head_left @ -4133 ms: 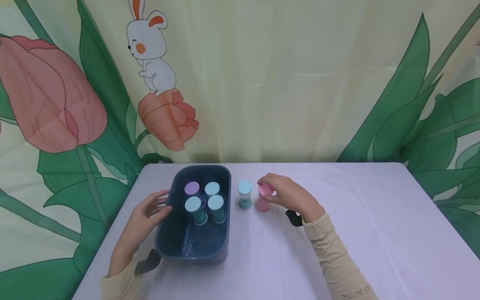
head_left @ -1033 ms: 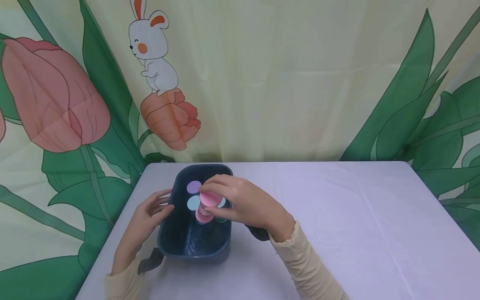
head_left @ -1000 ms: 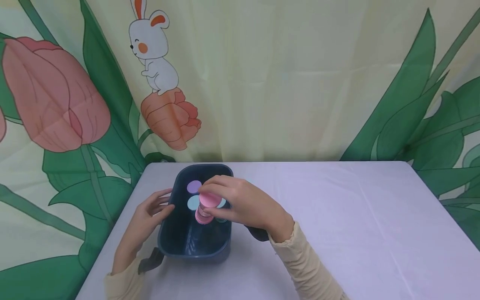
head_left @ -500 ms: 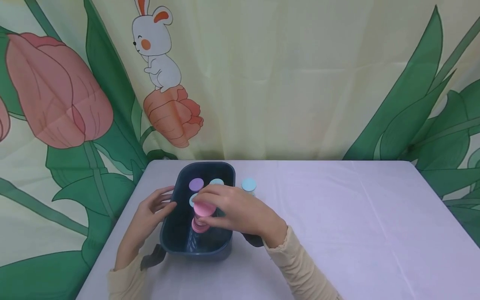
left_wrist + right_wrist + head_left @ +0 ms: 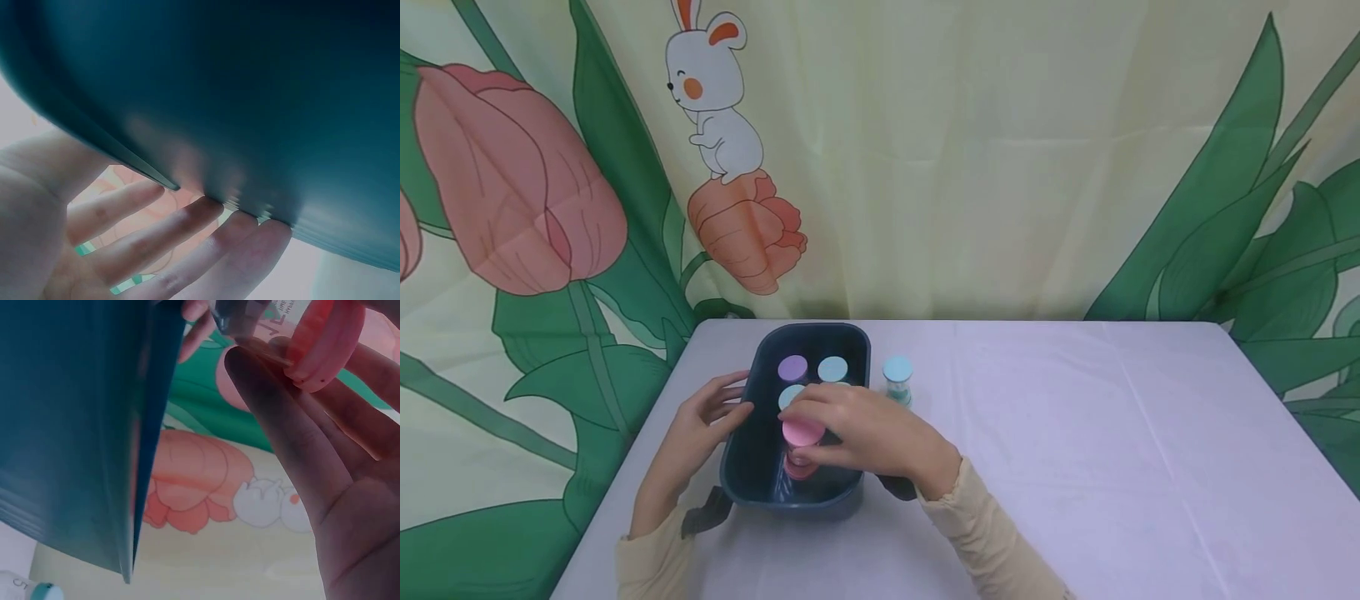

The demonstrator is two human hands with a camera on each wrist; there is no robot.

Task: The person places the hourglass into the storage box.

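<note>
In the head view, a pink-capped sand timer (image 5: 802,432) is pinched between the thumb and fingers of my right hand (image 5: 872,433), upright inside the dark blue bin (image 5: 850,500). The right wrist view shows its pink cap (image 5: 328,344) and clear body beside my fingers. My left hand (image 5: 700,429) rests against the bin's left side, fingers fairly straight along the outer wall and thumb at the rim. Behind the pink timer stand a purple-capped timer (image 5: 792,368) and light-blue-capped timers (image 5: 832,369); my right hand partly hides one. Whether the pink timer touches the bin's floor is hidden.
One light-blue-capped sand timer (image 5: 898,379) stands on the white-covered table (image 5: 1075,450), just right of the bin. A printed curtain (image 5: 970,167) hangs behind the table's back edge.
My right hand has carried the pink sand timer from the table into the bin, then slightly forward and down. The blue timer on the table has come back into sight. My left hand stays put.
</note>
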